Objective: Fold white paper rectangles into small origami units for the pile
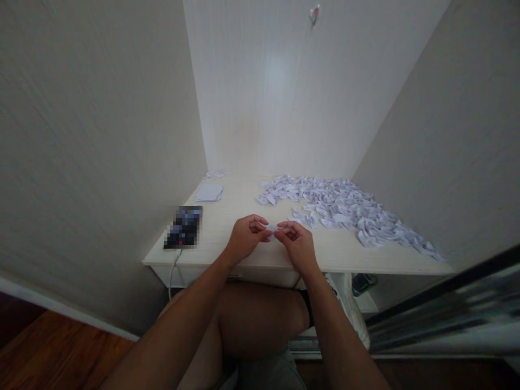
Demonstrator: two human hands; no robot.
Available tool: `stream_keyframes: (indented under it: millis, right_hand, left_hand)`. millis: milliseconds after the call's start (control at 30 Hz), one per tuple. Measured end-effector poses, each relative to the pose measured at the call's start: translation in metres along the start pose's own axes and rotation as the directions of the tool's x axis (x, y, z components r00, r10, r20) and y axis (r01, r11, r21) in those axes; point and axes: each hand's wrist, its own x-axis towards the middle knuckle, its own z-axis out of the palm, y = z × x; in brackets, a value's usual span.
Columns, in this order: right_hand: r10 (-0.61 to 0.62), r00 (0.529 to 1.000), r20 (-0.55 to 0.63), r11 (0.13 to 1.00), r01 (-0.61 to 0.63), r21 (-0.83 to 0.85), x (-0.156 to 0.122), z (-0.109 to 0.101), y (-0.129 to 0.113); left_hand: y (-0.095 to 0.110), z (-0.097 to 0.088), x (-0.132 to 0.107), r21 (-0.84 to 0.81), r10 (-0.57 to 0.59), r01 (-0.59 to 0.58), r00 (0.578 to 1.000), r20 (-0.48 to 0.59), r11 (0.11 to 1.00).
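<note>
Both hands meet over the front part of the white desk point(227, 252). Between their fingertips is a small piece of white paper point(272, 229), mostly covered by the fingers. My left hand point(248, 234) pinches its left side, and my right hand point(296, 241) pinches the right side. Just beyond and to the right, a wide heap of folded white paper pieces point(329, 195) spreads over the desk. A small stack of flat white paper sheets point(209, 193) lies toward the back left.
A phone with a blurred screen point(183, 227) lies at the desk's left edge, its white cable point(173, 273) hanging down. Paper scraps point(216, 174) lie in the back left corner. Walls enclose the desk on three sides. A dark can point(364, 284) stands below on the right.
</note>
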Motion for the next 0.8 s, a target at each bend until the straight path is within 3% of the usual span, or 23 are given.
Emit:
stream_keyframes:
  millis: [400,800]
  right_hand:
    - [-0.084,0.996,0.017,0.995,0.085,-0.043,-0.001,0.000,-0.003]
    - [-0.139,0.990,0.010,0.986,0.140,-0.086,-0.004,0.003,-0.005]
  left_hand:
    - [0.006,0.012,-0.006,0.091,0.092,-0.090,0.996,-0.016,0.992]
    - [0.003,0.006,-0.004,0.066,0.113,-0.110,0.992,-0.058,0.992]
